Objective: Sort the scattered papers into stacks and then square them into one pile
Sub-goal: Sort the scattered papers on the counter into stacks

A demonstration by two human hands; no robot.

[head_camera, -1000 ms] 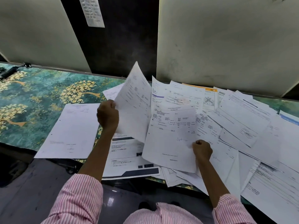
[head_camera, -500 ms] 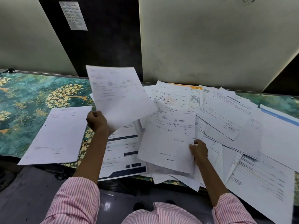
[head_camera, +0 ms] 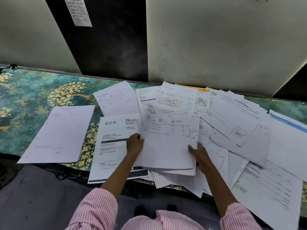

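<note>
Many printed white papers point(head_camera: 240, 123) lie scattered and overlapping across the middle and right of the table. In front of me a small bundle of sheets point(head_camera: 169, 143) is lifted a little off the heap. My left hand point(head_camera: 134, 145) pinches its left edge and my right hand point(head_camera: 199, 155) grips its right edge, thumb on top. One sheet point(head_camera: 58, 133) lies alone at the left. An invoice with dark bands point(head_camera: 113, 130) sits beside it, partly under my left arm. Another sheet point(head_camera: 114, 98) lies flat behind the invoice.
A green cloth with gold trees point(head_camera: 33, 97) covers the table, bare at the far left. Pale wall panels point(head_camera: 216, 44) and a dark gap stand right behind it. Several sheets hang over the front edge point(head_camera: 179, 185). An orange-headed sheet point(head_camera: 201, 89) and a blue-headed one point(head_camera: 289, 125) lie in the heap.
My left hand laid down the sheet it held raised; that sheet now lies flat behind the invoice. The hand came right to the bundle's left edge. My right hand kept its grip.
</note>
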